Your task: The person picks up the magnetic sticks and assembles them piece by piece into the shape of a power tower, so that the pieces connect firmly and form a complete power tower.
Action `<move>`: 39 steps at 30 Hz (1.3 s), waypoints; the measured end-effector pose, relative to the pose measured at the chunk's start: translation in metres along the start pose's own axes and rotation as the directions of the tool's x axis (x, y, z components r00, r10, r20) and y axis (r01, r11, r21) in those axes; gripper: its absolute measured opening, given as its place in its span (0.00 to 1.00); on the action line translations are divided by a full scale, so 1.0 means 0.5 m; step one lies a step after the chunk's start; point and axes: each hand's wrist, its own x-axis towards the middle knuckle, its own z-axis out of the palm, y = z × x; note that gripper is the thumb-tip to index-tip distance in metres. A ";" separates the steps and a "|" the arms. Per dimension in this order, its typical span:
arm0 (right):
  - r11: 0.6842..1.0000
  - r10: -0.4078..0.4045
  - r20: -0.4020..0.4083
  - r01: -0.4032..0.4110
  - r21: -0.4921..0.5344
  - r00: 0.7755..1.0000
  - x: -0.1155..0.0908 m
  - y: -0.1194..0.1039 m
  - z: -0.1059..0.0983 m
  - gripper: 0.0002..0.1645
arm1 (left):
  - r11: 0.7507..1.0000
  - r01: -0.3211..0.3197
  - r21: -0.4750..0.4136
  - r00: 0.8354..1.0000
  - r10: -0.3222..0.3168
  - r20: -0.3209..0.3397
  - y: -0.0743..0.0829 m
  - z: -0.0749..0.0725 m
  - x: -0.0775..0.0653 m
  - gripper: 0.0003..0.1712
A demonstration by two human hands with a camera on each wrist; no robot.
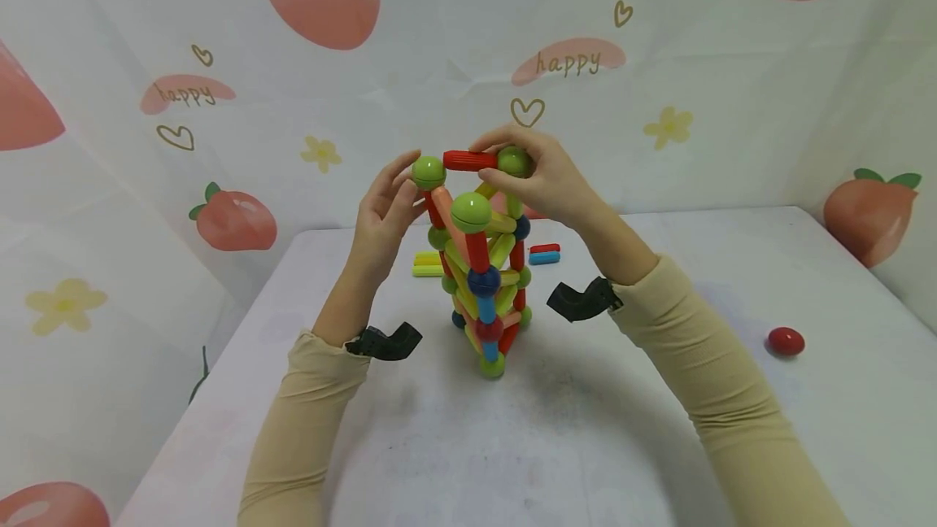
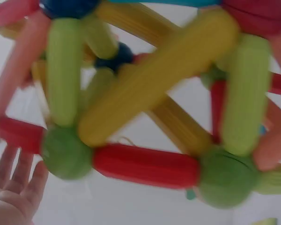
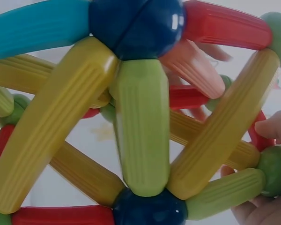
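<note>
A tower of magnetic rods and balls [image 1: 484,281] stands upright, its bars red, yellow, green, blue and orange. Across its top lies a red rod [image 1: 468,161] between two green balls. My right hand [image 1: 542,173] pinches this rod near its right end, thumb below and fingers above, the right green ball [image 1: 516,161] lying within the grasp. At the other corner, my left hand [image 1: 382,210] holds the left green ball [image 1: 429,172] between thumb and fingers. The left wrist view shows my left fingertips partly behind a red rod [image 2: 19,135]. A third green ball [image 1: 471,211] tops the front corner.
Yellow-green rods [image 1: 428,264] lie on the white table [image 1: 468,446] behind the tower, to its left. Behind it on the right are a red rod [image 1: 545,248] and a blue rod [image 1: 544,259]. Far right rests a red ball [image 1: 786,341]. A fruit-patterned cloth [image 1: 439,39] hangs at the back.
</note>
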 end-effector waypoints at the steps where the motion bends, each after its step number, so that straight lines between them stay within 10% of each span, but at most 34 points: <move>1: 1.000 0.002 0.002 -0.002 -0.006 1.000 0.000 0.000 0.001 0.16 | 1.000 -0.011 -0.005 1.000 0.011 -0.001 0.005 0.003 0.004 0.40; 20: 0.995 0.062 0.047 -0.057 -0.085 0.997 -0.006 -0.001 -0.014 0.20 | 1.000 -0.028 -0.010 0.999 0.028 -0.025 0.014 0.015 0.018 0.36; 26: 0.977 0.197 -0.068 -0.190 0.101 0.978 -0.023 0.038 -0.064 0.18 | 0.999 -0.031 -0.012 0.999 0.031 -0.020 0.013 0.014 0.020 0.39; 33: 0.832 0.545 -0.036 -0.545 -0.104 0.838 -0.075 0.175 -0.103 0.23 | 0.999 -0.043 -0.023 0.999 0.042 -0.022 0.009 0.014 0.021 0.44; 39: 0.714 0.691 0.070 -0.664 -0.223 0.719 -0.126 0.289 -0.087 0.25 | 0.998 -0.041 -0.050 0.999 0.040 -0.032 0.008 0.015 0.019 0.39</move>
